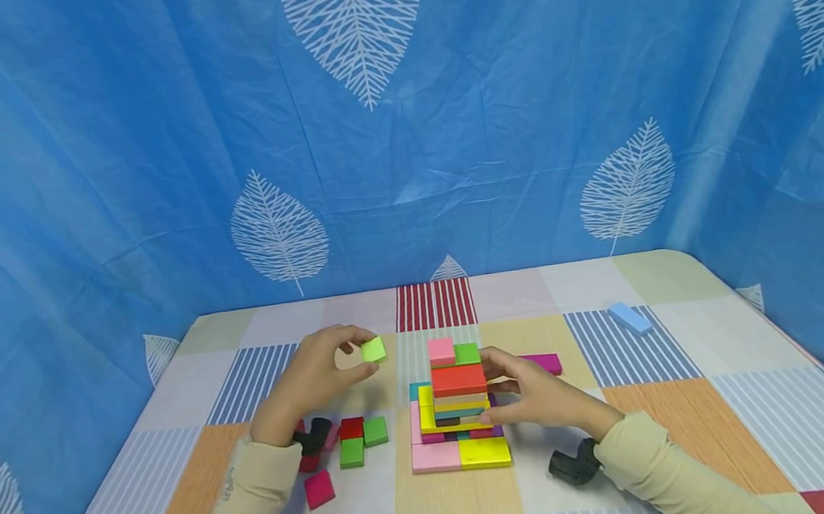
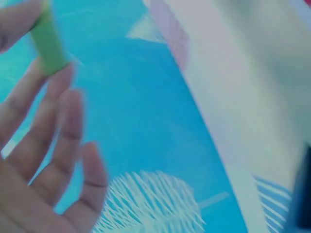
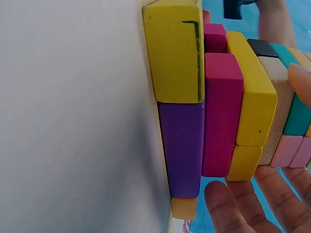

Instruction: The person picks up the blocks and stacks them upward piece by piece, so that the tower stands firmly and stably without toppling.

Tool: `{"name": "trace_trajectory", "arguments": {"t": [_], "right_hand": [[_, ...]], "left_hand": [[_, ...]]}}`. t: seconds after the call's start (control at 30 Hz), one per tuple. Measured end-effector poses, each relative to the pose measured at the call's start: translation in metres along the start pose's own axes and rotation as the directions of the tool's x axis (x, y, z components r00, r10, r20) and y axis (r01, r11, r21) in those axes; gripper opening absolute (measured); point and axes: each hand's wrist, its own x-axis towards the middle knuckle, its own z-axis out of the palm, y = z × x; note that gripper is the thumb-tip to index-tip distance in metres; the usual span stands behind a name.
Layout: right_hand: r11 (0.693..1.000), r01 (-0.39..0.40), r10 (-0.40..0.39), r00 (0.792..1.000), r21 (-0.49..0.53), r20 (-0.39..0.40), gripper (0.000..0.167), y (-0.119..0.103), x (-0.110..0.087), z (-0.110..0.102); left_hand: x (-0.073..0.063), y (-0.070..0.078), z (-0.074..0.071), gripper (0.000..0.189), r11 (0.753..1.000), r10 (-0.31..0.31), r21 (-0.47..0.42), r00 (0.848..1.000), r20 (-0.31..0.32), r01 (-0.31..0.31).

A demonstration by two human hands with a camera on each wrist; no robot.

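The person's left hand (image 1: 319, 377) was raised over the table (image 1: 559, 509), left of its middle, pinching a lime-green block (image 1: 372, 351) between the thumb and fingertips. In the left wrist view the other fingers were spread apart and slightly bent.

The block was held clear of the tower (image 1: 460, 398), which rose about midway between the table's left and right edges. A pink block (image 1: 440, 351) and a green block (image 1: 466, 353) sat side by side on top, above a red block (image 1: 459, 381); wider layers lay below, with a pale pink block (image 1: 436, 457) and a yellow block (image 1: 484, 453) at the front of the base.

The right hand (image 1: 535, 391) curved loosely about the tower's right side, its fingers parted and its thumb near the front; how firmly it touched could not be told.

Toward the table's left edge, loose red, green and magenta blocks (image 1: 319, 489) lay near the left wrist, some partly hidden. A purple-magenta block (image 1: 547, 364) lay beyond the right hand, and a light-blue block (image 1: 630, 319) rested near the far right corner.
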Motion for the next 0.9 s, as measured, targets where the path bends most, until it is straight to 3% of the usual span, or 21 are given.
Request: {"name": "trace_trajectory", "arguments": {"t": [0.2, 0.33, 0.5, 0.6, 0.77, 0.9], "right_hand": [[1.000, -0.004, 0.004, 1.000, -0.007, -0.001, 0.070, 0.001, 0.000, 0.000], [1.000, -0.004, 0.004, 1.000, -0.010, -0.003, 0.067, 0.001, 0.000, 0.000], [1.000, 0.001, -0.001, 1.000, -0.005, 0.002, 0.068, 0.001, -0.001, 0.000], [1.000, 0.011, -0.011, 1.000, -0.001, 0.010, 0.069, 0.001, -0.001, -0.001], [1.000, 0.024, -0.024, 1.000, -0.010, 0.011, 0.071, 0.002, -0.003, -0.001], [1.000, 0.026, -0.026, 1.000, -0.017, 0.012, 0.072, 0.001, -0.004, -0.001]], "left_hand": [[0.008, 0.032, 0.003, 0.037, 0.987, 0.120, -0.089, 0.979, -0.162, -0.136], [0.016, 0.052, 0.008, 0.036, 0.968, 0.185, -0.135, 0.963, -0.195, -0.213], [0.029, 0.075, 0.018, 0.038, 0.945, 0.281, -0.143, 0.953, -0.110, -0.295], [0.037, 0.082, 0.026, 0.035, 0.945, 0.303, -0.121, 0.952, -0.038, -0.305], [0.044, 0.088, 0.040, 0.032, 0.957, 0.278, -0.103, 0.959, 0.057, -0.271], [0.043, 0.090, 0.046, 0.033, 0.975, 0.216, -0.076, 0.972, 0.087, -0.210]]}}
